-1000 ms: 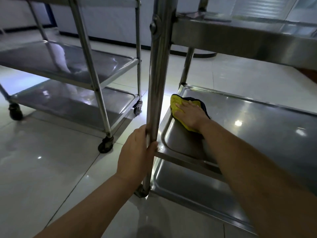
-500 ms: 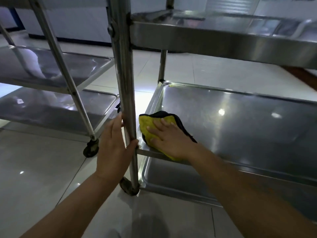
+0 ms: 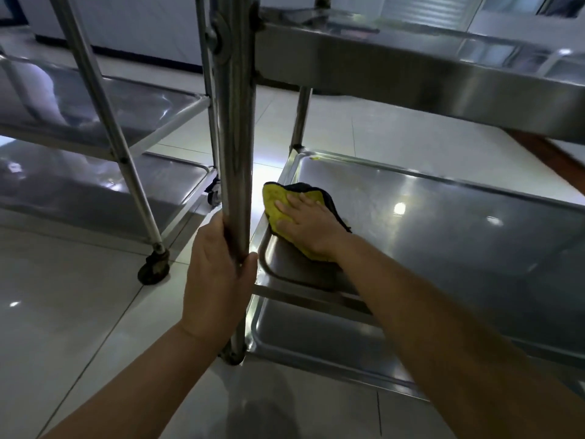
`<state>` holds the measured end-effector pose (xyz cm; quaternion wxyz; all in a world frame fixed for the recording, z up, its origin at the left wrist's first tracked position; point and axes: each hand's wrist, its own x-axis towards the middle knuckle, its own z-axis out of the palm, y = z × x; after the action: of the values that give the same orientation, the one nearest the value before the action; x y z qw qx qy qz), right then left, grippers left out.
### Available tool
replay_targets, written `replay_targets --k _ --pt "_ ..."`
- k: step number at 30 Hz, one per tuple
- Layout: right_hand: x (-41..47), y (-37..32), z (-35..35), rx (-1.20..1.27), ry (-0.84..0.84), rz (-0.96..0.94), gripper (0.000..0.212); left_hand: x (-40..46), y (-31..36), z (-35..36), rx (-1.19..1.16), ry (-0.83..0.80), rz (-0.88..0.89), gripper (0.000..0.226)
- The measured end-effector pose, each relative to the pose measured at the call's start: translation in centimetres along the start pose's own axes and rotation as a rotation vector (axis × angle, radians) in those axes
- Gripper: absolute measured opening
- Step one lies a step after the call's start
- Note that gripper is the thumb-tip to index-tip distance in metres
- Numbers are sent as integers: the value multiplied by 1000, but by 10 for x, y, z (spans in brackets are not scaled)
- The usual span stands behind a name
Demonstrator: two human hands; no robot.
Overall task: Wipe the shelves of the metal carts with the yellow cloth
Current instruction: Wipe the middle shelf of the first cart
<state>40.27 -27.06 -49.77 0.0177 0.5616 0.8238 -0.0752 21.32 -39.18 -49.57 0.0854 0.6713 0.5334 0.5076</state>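
- The right hand [image 3: 304, 221] lies flat, fingers straight, pressing the yellow cloth [image 3: 274, 202] onto the middle shelf [image 3: 443, 223] of the near cart, at its front-left corner beside the raised rim.
- The left hand [image 3: 218, 277] is curled round the cart's upright post [image 3: 235, 137], steadying it.
- Risk: the cart probably stands on casters like the second cart [image 3: 95, 122] nearby; a hard push could roll it if that hold slackens.
- Risk: the bunched cloth may skip the rim's tight corner, leaving grime.

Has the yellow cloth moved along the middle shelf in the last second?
Yes. The yellow cloth under the right hand has slid from near the far corner post toward the shelf's near left corner.
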Motion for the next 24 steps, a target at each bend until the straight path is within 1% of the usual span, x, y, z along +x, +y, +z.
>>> replay_targets --k 4,7,8,11,13,14,16,18,20,22,24 --pt "29 22 -11 64 64 5 71 0 0 0 19 9 12 72" --pt "42 31 -9 65 59 88 88 -1 -2 -2 24 7 29 72" --pt "42 32 -8 82 55 110 87 -1 -2 -3 22 6 34 72" --pt "20 36 -14 112 60 166 65 -1 0 -4 -1 7 20 69" --pt "-1 53 -18 82 46 243 59 0 0 -4 13 30 26 68" --pt "-13 65 -20 70 40 282 58 1 1 -4 27 53 61 74" --pt "-38 90 -22 72 34 370 57 0 0 -2 68 118 187 88" --pt "-65 113 -22 75 32 457 57 -1 -3 2 113 184 265 94" --pt "-92 134 -24 73 23 536 57 -1 -2 3 172 198 331 102" --pt "-121 151 -25 70 19 611 58 1 -1 2 231 190 424 101" --pt "-148 162 -27 78 31 698 57 3 -1 2 251 174 459 91"
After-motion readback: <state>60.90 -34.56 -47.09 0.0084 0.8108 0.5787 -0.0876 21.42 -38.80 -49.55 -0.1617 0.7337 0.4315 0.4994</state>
